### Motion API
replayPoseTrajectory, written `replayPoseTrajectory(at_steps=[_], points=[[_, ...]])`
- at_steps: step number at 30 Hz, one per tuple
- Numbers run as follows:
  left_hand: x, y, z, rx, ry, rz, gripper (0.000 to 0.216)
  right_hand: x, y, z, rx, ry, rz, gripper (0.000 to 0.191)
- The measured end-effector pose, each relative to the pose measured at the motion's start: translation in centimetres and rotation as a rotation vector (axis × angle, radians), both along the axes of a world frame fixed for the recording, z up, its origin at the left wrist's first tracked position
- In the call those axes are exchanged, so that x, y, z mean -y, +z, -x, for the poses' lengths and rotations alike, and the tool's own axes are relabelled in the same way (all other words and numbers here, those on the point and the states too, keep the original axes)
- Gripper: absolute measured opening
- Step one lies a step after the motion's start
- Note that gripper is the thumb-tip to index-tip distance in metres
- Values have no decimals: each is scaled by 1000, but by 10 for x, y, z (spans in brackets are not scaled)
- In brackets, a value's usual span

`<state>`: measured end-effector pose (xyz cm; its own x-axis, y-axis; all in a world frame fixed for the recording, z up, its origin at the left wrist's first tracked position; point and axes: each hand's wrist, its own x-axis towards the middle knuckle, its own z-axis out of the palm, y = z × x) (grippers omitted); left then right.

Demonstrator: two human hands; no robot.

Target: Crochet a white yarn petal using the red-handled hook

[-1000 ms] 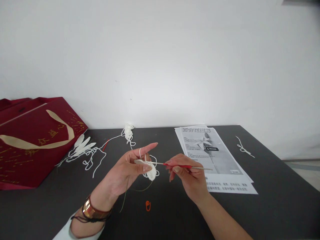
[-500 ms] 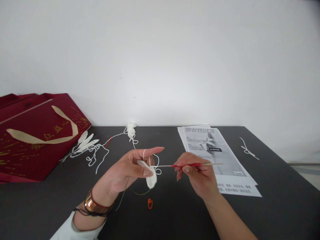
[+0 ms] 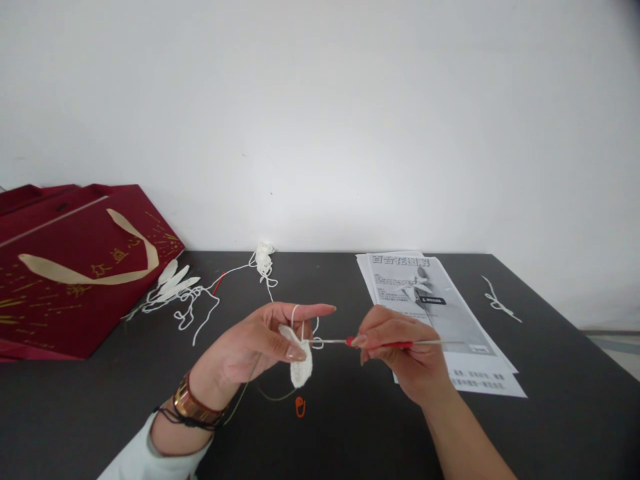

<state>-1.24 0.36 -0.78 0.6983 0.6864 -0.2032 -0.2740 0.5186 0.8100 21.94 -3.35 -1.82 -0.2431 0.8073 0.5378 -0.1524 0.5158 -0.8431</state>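
Left hand [image 3: 260,347]: broad gold-toned bracelet [image 3: 189,403], shiny and panelled, circled the wrist, with a thin black cord bracelet [image 3: 187,421] of several strands lying against its elbow side. Pale mint-white cloth sleeve [image 3: 157,459] ended just above these; the forearm [image 3: 463,433] behind the right hand [image 3: 407,350] was bare down to the frame's lower edge.

Taking the crochet piece [image 3: 301,373] as the clock's centre, the left hand [image 3: 253,347] was at nine and the right hand [image 3: 423,363] at three, the hook [image 3: 333,342] spanning between. On the surface [image 3: 350,433], a clip [image 3: 300,407] lay at six, petals [image 3: 183,289] at ten beside the bag [image 3: 100,313], a yarn bundle [image 3: 264,259] at eleven. Sheets [image 3: 465,320] lay between two and three, a cord [image 3: 496,305] just beyond.
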Motion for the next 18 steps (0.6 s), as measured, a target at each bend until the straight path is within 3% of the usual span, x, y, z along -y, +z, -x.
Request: replayPoseTrajectory(at_steps=[6, 18], points=[[0, -3, 0, -8, -18, -5, 61, 2, 4, 1, 21, -8, -28, 15], [0, -4, 3, -50, -77, -62, 54, -2, -3, 0, -147, 75, 135, 8]])
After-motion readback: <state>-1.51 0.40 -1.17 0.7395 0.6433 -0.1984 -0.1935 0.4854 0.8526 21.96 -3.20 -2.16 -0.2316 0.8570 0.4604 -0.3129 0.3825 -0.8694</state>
